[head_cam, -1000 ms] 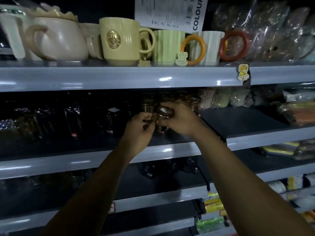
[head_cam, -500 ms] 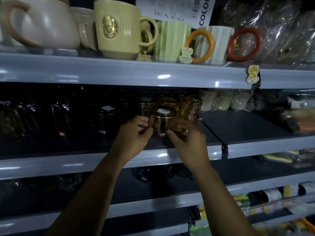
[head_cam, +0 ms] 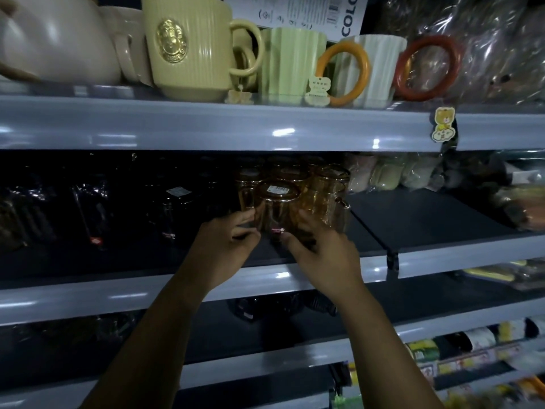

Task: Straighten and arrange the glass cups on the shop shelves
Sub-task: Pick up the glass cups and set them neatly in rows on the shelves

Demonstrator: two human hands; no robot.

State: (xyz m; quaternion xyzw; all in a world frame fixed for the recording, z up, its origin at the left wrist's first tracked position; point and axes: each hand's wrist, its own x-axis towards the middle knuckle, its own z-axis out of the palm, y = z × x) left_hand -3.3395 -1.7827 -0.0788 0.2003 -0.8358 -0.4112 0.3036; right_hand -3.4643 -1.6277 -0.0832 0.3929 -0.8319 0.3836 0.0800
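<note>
An amber glass cup (head_cam: 277,206) with a white price sticker on its top stands at the front of a cluster of amber glass cups (head_cam: 327,187) on the dark middle shelf (head_cam: 413,255). My left hand (head_cam: 227,246) touches the front cup's left side with thumb and fingertips. Beside the cup's lower right side lies my right hand (head_cam: 321,255), fingers reaching toward the neighbouring amber cup. How firmly either hand holds the glass is hard to see in the dim light.
Dark glass cups (head_cam: 174,208) fill the shelf to the left. Ceramic mugs (head_cam: 191,48) with ring handles line the top shelf (head_cam: 265,125). Wrapped goods (head_cam: 392,172) lie at the right back. A bare dark shelf patch (head_cam: 418,219) lies right of the amber cups. Lower shelves hold packets (head_cam: 472,346).
A second ago both hands held the amber cup up in the air; it now stands on the shelf before the cluster. My right hand dropped from its top to its lower right side.
</note>
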